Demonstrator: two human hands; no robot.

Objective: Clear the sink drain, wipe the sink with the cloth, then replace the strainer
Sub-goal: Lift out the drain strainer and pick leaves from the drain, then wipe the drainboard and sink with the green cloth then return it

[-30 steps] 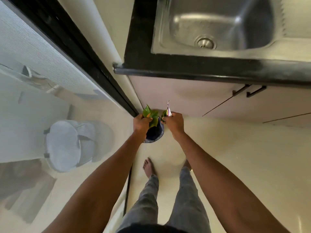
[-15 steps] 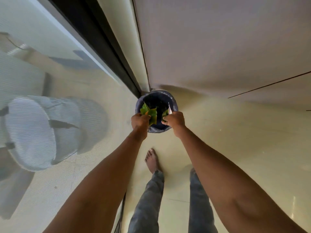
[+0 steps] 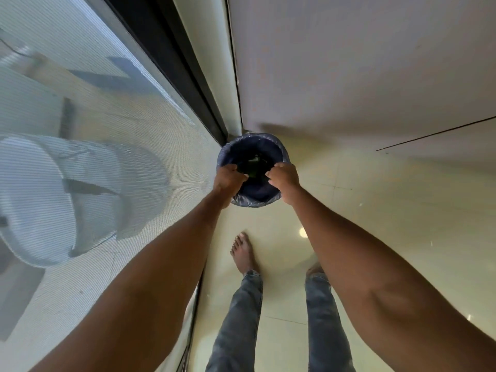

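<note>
Over the round bin lined with a dark blue plastic bag point(image 3: 256, 194), standing on the glossy cream floor point(image 3: 389, 224) at twelve o'clock from the bare feet, both hands hover. Left hand point(image 3: 229, 178) at nine o'clock and right hand point(image 3: 284, 178) at three o'clock have curled fingers holding nothing visible. Green leafy scraps point(image 3: 255, 167) lie inside the bin between them.
</note>
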